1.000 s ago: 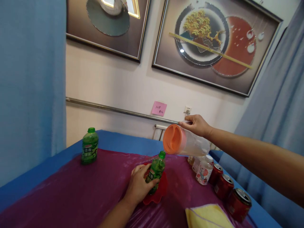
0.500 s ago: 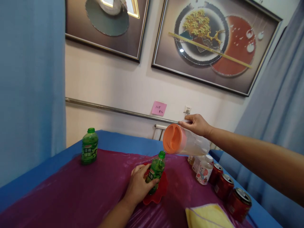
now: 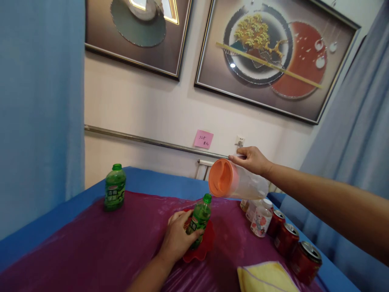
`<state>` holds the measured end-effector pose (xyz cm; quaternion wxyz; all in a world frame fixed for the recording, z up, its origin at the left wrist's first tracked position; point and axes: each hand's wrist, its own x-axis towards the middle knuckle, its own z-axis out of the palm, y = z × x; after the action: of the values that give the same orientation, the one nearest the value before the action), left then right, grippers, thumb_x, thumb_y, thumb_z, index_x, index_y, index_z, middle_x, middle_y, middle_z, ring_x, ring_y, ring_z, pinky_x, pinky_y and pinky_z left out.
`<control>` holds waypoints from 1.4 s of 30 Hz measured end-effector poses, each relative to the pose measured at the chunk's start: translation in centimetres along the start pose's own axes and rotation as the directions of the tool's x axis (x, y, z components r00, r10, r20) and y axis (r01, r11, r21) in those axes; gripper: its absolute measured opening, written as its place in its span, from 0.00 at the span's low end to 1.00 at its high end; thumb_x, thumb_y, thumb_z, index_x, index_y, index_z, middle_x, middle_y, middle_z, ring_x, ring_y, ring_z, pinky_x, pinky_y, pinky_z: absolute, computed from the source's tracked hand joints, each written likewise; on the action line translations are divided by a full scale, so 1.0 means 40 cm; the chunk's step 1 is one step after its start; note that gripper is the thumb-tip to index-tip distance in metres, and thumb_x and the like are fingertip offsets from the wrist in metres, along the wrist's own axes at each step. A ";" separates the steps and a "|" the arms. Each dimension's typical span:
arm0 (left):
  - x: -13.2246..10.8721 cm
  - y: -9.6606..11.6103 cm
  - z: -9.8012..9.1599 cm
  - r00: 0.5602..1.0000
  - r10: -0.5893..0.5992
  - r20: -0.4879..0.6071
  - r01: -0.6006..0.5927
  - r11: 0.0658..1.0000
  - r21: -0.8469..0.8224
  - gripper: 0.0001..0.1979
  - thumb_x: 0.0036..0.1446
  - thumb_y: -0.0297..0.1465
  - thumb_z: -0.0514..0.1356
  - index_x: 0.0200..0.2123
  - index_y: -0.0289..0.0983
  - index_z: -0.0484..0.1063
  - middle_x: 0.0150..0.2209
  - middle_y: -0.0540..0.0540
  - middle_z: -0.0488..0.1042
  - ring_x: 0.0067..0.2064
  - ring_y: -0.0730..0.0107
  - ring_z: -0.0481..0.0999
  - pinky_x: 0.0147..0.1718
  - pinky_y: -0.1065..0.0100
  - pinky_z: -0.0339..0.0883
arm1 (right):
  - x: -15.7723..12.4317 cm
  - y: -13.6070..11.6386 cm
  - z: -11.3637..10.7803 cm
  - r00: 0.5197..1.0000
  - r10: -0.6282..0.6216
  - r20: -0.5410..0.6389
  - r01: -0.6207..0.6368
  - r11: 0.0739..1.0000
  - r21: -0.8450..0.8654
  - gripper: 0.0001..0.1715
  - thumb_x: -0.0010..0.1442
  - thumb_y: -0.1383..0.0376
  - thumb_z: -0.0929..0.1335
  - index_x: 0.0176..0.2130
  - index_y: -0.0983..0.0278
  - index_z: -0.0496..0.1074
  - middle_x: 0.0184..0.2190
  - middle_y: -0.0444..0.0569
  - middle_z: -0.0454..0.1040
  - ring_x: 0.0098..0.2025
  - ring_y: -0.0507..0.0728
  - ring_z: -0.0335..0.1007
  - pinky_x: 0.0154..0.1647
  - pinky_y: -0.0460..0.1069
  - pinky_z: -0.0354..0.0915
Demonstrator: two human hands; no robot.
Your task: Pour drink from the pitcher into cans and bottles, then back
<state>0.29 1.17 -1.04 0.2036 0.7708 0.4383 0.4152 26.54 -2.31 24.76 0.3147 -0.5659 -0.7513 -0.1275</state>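
Observation:
My left hand (image 3: 180,238) is wrapped round a green bottle (image 3: 199,217) with a dark label, which stands slightly tilted on a red scalloped dish (image 3: 206,242). Up and to the right, my right hand (image 3: 251,160) grips the handle of a translucent pitcher (image 3: 247,182) with an orange lid (image 3: 220,177). The pitcher lies almost on its side, its lid end just above the bottle's mouth. Pale liquid shows inside it. Whether a stream runs into the bottle is too fine to make out clearly.
Another green bottle (image 3: 114,188) stands at the back left of the purple sheet (image 3: 91,243). Along the right edge are several clear bottles, one with a printed label (image 3: 260,221), and red cans (image 3: 306,261). A folded yellow cloth (image 3: 267,278) lies at the front right.

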 end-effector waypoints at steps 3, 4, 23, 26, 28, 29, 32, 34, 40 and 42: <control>0.001 0.001 0.000 1.000 0.001 -0.002 -0.001 1.000 0.006 0.31 0.43 0.36 0.73 0.53 0.42 0.76 0.49 0.42 0.76 0.53 0.52 0.73 0.56 0.52 0.65 | 0.000 0.001 -0.002 1.000 0.000 0.007 0.000 1.000 0.002 0.31 0.59 0.45 0.66 0.19 0.59 0.50 0.18 0.37 0.47 0.23 0.49 0.43 0.24 0.49 0.43; 0.001 0.002 -0.001 1.000 -0.001 -0.003 0.001 1.000 0.007 0.31 0.43 0.36 0.73 0.53 0.42 0.76 0.49 0.42 0.76 0.53 0.52 0.74 0.56 0.52 0.65 | -0.001 0.001 -0.002 1.000 0.001 0.008 -0.001 1.000 0.001 0.31 0.59 0.45 0.66 0.19 0.59 0.50 0.18 0.37 0.47 0.23 0.49 0.43 0.24 0.49 0.43; 0.004 0.000 0.002 0.999 -0.045 0.026 0.045 0.999 -0.004 0.32 0.43 0.38 0.72 0.54 0.39 0.75 0.51 0.39 0.74 0.55 0.50 0.71 0.58 0.51 0.62 | -0.004 0.000 -0.003 1.000 0.004 0.009 -0.004 1.000 -0.010 0.31 0.59 0.45 0.66 0.19 0.59 0.50 0.18 0.37 0.47 0.22 0.49 0.43 0.24 0.48 0.43; 0.003 -0.002 0.001 0.999 -0.037 0.024 0.037 0.999 -0.010 0.32 0.43 0.37 0.72 0.55 0.40 0.75 0.51 0.40 0.75 0.55 0.51 0.72 0.58 0.52 0.62 | -0.004 -0.002 -0.004 1.000 0.004 0.005 -0.004 1.000 -0.014 0.31 0.58 0.45 0.66 0.19 0.59 0.49 0.18 0.37 0.47 0.23 0.49 0.43 0.24 0.49 0.43; 0.003 -0.003 0.002 0.999 -0.026 0.021 0.026 1.000 -0.012 0.32 0.44 0.37 0.72 0.54 0.41 0.75 0.51 0.40 0.75 0.55 0.51 0.72 0.58 0.51 0.62 | -0.004 -0.004 -0.005 1.000 0.000 0.001 0.000 1.000 -0.017 0.31 0.58 0.45 0.66 0.19 0.59 0.48 0.18 0.37 0.46 0.23 0.49 0.43 0.24 0.49 0.43; 0.003 -0.005 0.003 0.999 -0.026 0.021 0.026 1.000 -0.013 0.32 0.43 0.37 0.72 0.54 0.41 0.76 0.51 0.40 0.75 0.55 0.51 0.72 0.58 0.51 0.62 | -0.005 -0.004 -0.006 1.000 -0.002 -0.001 0.002 1.000 -0.017 0.31 0.58 0.45 0.66 0.19 0.59 0.48 0.18 0.37 0.46 0.23 0.49 0.43 0.24 0.49 0.43; 0.003 -0.008 0.005 0.999 -0.036 0.021 0.036 0.999 -0.019 0.32 0.43 0.38 0.72 0.54 0.40 0.76 0.51 0.40 0.74 0.55 0.50 0.71 0.58 0.51 0.62 | -0.005 -0.005 -0.006 1.000 -0.004 -0.001 0.004 1.000 -0.015 0.31 0.59 0.45 0.66 0.19 0.59 0.49 0.18 0.37 0.46 0.23 0.50 0.43 0.24 0.49 0.43; 0.004 -0.009 0.006 0.999 -0.041 0.019 0.042 0.999 -0.025 0.32 0.43 0.38 0.72 0.54 0.40 0.76 0.51 0.40 0.74 0.55 0.50 0.71 0.59 0.50 0.62 | -0.004 -0.005 -0.006 1.000 0.002 -0.003 -0.002 1.000 -0.015 0.31 0.59 0.46 0.66 0.19 0.59 0.49 0.18 0.37 0.46 0.23 0.50 0.43 0.24 0.49 0.43; 0.003 -0.009 0.006 1.000 -0.021 0.009 0.021 0.999 -0.029 0.31 0.43 0.38 0.71 0.54 0.42 0.76 0.50 0.42 0.75 0.54 0.51 0.72 0.58 0.50 0.63 | -0.006 -0.007 -0.007 1.000 0.002 -0.005 -0.002 1.000 -0.017 0.31 0.59 0.46 0.66 0.19 0.59 0.49 0.18 0.37 0.47 0.23 0.49 0.43 0.24 0.49 0.43; 0.003 -0.008 0.005 1.000 -0.019 0.005 0.019 1.000 -0.022 0.31 0.43 0.38 0.71 0.53 0.42 0.76 0.50 0.42 0.75 0.54 0.51 0.72 0.58 0.50 0.63 | -0.006 -0.007 -0.007 1.000 0.004 -0.003 -0.004 1.000 -0.020 0.32 0.59 0.46 0.66 0.19 0.59 0.49 0.18 0.37 0.46 0.22 0.49 0.43 0.24 0.49 0.43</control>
<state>0.34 1.43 -1.32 0.2173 0.7653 0.4404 0.4161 26.40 -2.74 24.85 0.3104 -0.5703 -0.7484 -0.1350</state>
